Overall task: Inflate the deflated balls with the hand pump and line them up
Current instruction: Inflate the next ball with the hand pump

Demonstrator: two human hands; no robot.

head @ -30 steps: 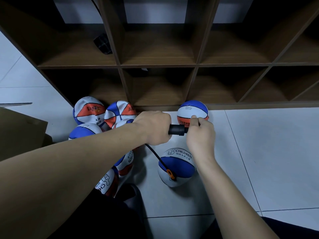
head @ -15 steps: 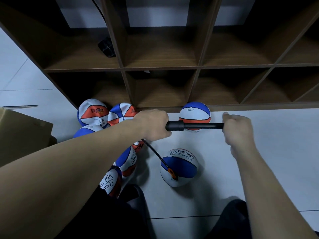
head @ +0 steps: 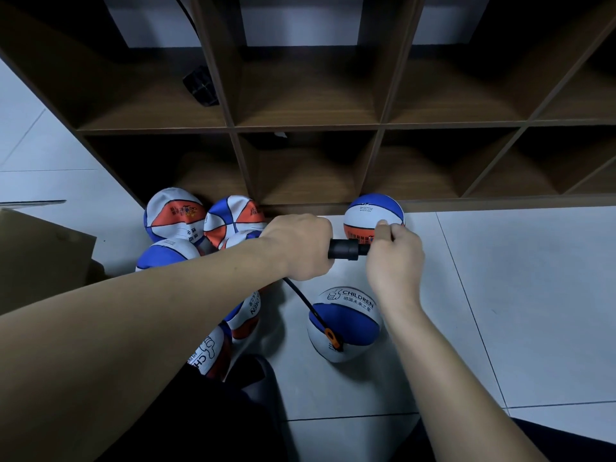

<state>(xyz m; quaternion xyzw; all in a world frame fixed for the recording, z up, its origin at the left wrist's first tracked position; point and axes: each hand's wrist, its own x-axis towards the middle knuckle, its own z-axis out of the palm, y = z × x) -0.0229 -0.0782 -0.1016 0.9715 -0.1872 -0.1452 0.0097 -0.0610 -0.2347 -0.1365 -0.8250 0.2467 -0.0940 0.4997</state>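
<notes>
The short black hand pump is clasped by the left hand, its handle by the right hand; the orange needle could be wrenched from the blue-and-white ball by hose tugs.

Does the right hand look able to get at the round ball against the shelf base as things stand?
Probably yes, once it lets go: the right hand grips the pump handle, and the round ball sits just beyond its knuckles, with nothing in between.
</notes>
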